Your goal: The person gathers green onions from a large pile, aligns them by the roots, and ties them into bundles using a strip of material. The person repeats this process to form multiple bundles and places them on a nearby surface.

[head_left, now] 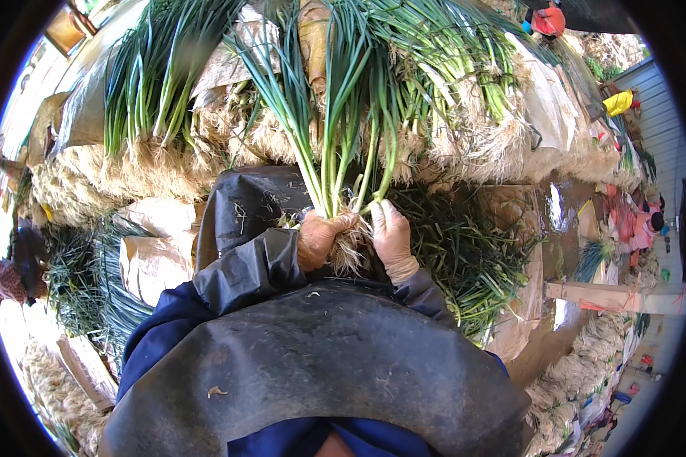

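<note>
My left hand (322,239), in a thin pale glove, is wrapped round the white lower ends of a small bunch of green onions (330,171). Their dark green leaves fan out away from me, and a tangle of stringy roots (348,251) hangs below the grip. Just to the right, my gloved right hand (392,238) pinches the base of a green onion stalk (386,164) at the bunch's right side. Part of this pinch is hidden behind the fingers. Both hands are above my lap, which a dark apron (335,346) covers.
Ahead lies a long heap of green onions (465,61), roots toward me, with another bundle (156,76) at its left. Loose green leaves (465,259) pile up at my right. Brown paper (156,266) lies at my left. A wooden beam (594,295) is farther right, and people work beyond.
</note>
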The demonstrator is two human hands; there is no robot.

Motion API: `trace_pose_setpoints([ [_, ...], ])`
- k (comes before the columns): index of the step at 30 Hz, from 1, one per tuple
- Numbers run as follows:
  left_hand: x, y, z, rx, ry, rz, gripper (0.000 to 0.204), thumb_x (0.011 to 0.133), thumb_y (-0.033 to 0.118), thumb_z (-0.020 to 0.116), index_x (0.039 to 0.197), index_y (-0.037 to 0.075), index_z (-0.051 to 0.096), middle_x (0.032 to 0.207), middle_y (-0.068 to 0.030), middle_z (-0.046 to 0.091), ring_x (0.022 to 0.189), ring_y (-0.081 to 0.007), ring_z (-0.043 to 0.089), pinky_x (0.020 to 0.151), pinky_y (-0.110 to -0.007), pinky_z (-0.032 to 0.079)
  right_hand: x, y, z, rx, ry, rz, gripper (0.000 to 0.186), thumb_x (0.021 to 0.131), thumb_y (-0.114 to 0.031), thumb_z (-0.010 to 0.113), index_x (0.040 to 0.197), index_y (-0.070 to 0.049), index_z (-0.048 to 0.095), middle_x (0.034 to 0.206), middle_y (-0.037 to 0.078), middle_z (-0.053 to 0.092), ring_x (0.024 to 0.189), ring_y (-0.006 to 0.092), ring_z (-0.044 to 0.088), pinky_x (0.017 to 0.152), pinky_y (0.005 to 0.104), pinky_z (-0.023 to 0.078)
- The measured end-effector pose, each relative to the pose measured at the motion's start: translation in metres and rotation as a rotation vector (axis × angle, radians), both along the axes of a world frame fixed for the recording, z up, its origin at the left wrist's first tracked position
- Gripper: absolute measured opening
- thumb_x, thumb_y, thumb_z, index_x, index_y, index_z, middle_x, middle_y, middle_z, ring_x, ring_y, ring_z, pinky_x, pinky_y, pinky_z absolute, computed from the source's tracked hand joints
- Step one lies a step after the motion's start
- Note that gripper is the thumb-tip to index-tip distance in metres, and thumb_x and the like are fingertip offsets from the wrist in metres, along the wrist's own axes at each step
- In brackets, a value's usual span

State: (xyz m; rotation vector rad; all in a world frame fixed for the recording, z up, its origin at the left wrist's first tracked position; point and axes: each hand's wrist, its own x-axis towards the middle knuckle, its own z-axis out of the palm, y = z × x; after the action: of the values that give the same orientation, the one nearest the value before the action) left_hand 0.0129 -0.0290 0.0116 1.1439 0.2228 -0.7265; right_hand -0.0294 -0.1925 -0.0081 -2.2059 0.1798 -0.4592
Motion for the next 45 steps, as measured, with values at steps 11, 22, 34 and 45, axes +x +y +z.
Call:
trace_pose_setpoints([
  [11, 0.009, -0.001, -0.016, -0.048, 0.084, -0.134, 0.019, 0.091, 0.01, 0.067, 0.106, -0.001, 0.067, 0.092, -0.0073, 0.071, 0.083, -0.016, 0.067, 0.074, -0.028, 0.054, 0.003, -0.02, -0.009, 0.68, 0.403, -0.008, 0.025, 0.101, -0.028, 0.056, 0.098, -0.007, 0.07, 0.068, -0.007, 0.053, 0.057, 0.0037, 0.044, 0.048, 0.0209, 0.038],
  [22, 0.03, 0.009, 0.008, -0.06, 0.114, -0.086, 0.018, 0.081, 0.009, 0.078, 0.096, 0.001, 0.073, 0.085, -0.0067, 0.072, 0.068, -0.0149, 0.062, 0.061, -0.027, 0.05, -0.022, -0.064, 0.048, -0.347, 0.284, 0.116, 0.021, 0.092, -0.028, 0.063, 0.084, -0.01, 0.068, 0.069, 0.009, 0.067, 0.062, 0.0261, 0.066, 0.055, 0.0374, 0.05],
  [34, 0.046, 0.028, -0.001, -0.154, 0.096, 0.075, 0.013, 0.092, 0.011, 0.066, 0.098, 0.0, 0.069, 0.086, -0.0079, 0.071, 0.069, -0.0134, 0.063, 0.061, -0.024, 0.051, -0.048, -0.073, -0.028, -0.362, 0.27, -0.261, 0.019, 0.088, -0.026, 0.064, 0.082, -0.008, 0.068, 0.07, 0.017, 0.063, 0.064, 0.0388, 0.062, 0.057, 0.0445, 0.049],
  [45, 0.04, 0.024, -0.013, -0.247, 0.279, -0.19, 0.021, 0.098, 0.017, 0.055, 0.102, 0.001, 0.068, 0.083, -0.004, 0.068, 0.07, -0.0159, 0.063, 0.062, -0.03, 0.054, 0.022, 0.002, -0.029, 0.355, 0.274, 0.213, 0.043, 0.095, -0.043, 0.063, 0.106, -0.002, 0.069, 0.082, 0.003, 0.068, 0.07, 0.0191, 0.06, 0.07, 0.0298, 0.049],
])
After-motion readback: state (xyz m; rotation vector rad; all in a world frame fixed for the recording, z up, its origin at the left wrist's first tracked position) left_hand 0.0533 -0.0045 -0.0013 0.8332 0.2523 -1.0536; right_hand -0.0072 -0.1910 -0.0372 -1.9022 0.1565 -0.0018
